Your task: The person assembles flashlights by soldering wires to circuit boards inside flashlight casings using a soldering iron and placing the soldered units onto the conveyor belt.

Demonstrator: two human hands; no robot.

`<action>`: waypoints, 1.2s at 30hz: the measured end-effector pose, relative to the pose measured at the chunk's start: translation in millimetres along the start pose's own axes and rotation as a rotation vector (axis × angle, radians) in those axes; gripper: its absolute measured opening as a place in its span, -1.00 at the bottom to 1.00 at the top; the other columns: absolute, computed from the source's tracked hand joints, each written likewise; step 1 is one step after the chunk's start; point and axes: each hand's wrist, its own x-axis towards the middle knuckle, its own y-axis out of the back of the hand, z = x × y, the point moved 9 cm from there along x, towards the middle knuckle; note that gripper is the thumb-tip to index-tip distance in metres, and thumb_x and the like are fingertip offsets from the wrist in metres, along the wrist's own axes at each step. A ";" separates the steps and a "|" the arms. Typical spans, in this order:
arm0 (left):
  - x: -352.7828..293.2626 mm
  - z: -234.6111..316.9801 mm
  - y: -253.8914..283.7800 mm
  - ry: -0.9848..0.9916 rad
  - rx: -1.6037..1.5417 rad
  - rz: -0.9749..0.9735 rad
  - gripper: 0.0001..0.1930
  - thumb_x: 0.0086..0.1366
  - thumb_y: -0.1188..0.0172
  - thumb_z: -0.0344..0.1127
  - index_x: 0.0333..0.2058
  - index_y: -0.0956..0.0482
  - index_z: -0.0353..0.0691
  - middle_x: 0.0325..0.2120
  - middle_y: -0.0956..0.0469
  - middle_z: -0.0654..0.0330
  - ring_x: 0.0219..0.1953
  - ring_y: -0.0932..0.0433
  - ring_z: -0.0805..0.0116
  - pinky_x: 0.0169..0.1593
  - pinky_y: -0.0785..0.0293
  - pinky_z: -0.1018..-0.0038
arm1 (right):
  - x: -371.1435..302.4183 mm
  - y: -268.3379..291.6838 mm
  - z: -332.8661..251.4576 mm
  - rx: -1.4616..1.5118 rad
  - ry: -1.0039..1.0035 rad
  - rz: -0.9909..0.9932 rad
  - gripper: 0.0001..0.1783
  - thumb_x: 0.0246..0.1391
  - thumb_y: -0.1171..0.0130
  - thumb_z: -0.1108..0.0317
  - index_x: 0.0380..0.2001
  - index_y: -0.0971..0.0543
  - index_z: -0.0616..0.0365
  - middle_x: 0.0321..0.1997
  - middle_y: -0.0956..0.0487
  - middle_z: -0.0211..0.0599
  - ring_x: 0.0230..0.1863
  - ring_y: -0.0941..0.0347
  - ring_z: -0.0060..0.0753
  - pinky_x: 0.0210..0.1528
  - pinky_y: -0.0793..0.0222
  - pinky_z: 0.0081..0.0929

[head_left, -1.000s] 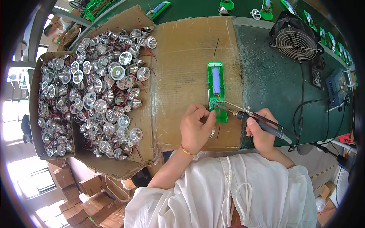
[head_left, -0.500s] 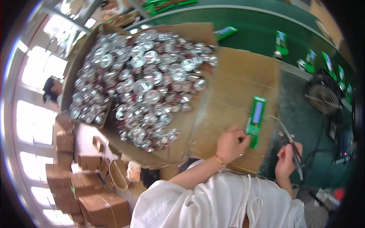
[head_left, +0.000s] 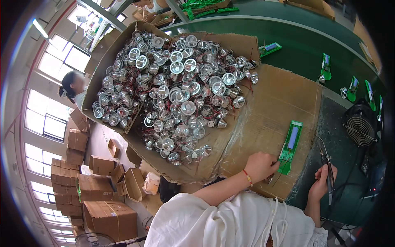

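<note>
On the cardboard sheet [head_left: 263, 119] lies a long green plastic casing [head_left: 291, 146] holding a purple-blue cylindrical battery and a small circuit board. My left hand [head_left: 263, 166] is closed at the casing's lower left edge, fingers pinched together. Thin dark wires show beside its fingertips, and a small shiny part is partly hidden below them; what the fingers grip I cannot make out. My right hand [head_left: 323, 183] is wrapped round a soldering iron [head_left: 328, 175], whose bent metal tip points up and away, right of the casing and apart from it.
A large carton [head_left: 164, 175] full of silvery lamp reflectors [head_left: 181, 96] with red wires stands left. More green casings [head_left: 326, 66] lie along the green bench [head_left: 296, 53] at the back. A round-grilled fan [head_left: 360, 131] stands right. Stacked boxes [head_left: 109, 220] and another person [head_left: 74, 86] are at left.
The whole view has shifted, so everything sits lower and farther right. Wires by my left fingertips now show more clearly. Both hands keep about the same places beside the casing.
</note>
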 end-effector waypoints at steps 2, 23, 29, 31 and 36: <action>0.6 3.6 -11.1 -0.037 -0.003 0.013 -0.72 0.06 -0.09 -0.14 -0.70 -0.52 -0.16 -0.72 -0.48 0.06 -0.62 -0.49 0.07 -0.51 -0.44 0.25 | -1.8 3.0 0.1 -0.008 -0.006 -0.002 -0.84 0.09 -0.05 0.33 -0.32 -0.38 0.19 -0.60 -0.35 -0.47 -0.62 -0.22 -0.72 -0.58 -0.10 -0.77; 278.7 40.0 37.0 -0.159 0.207 0.354 -0.81 0.02 -0.11 -0.20 -0.61 -0.60 -0.13 -0.57 -0.55 0.05 -0.45 -0.54 0.04 -0.35 -0.48 0.25 | -6.5 -6.2 4.9 -0.058 -0.245 -0.139 -0.76 0.00 -0.12 0.45 -0.25 -0.34 0.25 -0.49 -0.40 -0.35 -0.54 -0.33 -0.65 -0.50 -0.26 -0.70; 351.4 42.7 44.6 -0.051 0.328 0.323 -0.70 0.11 -0.12 -0.04 -0.33 -0.56 -0.13 -0.43 -0.56 0.10 -0.30 -0.52 0.09 -0.25 -0.45 0.27 | -4.3 -8.2 4.6 -0.033 -0.158 -0.178 -0.76 -0.03 -0.13 0.50 -0.29 -0.33 0.27 -0.51 -0.36 -0.33 -0.58 -0.30 -0.65 -0.52 -0.20 -0.71; 370.0 30.1 54.6 -0.170 0.375 0.498 -0.64 0.09 -0.14 -0.03 -0.22 -0.52 -0.12 -0.26 -0.51 0.10 -0.17 -0.46 0.11 -0.14 -0.37 0.24 | -3.6 -5.0 5.1 0.007 -0.165 -0.128 -0.75 -0.05 -0.15 0.49 -0.30 -0.34 0.28 -0.53 -0.36 -0.33 -0.59 -0.28 -0.65 -0.55 -0.17 -0.72; 366.6 -2.8 105.1 0.005 0.681 0.439 -0.36 -0.04 -0.18 -0.15 0.08 -0.23 -0.02 0.06 -0.21 0.10 0.10 -0.20 0.07 0.05 -0.13 0.09 | -5.1 -3.4 8.2 -0.043 -0.164 -0.135 -0.74 -0.06 -0.16 0.42 -0.32 -0.34 0.25 -0.45 -0.36 -0.30 -0.60 -0.30 -0.62 -0.60 -0.25 -0.70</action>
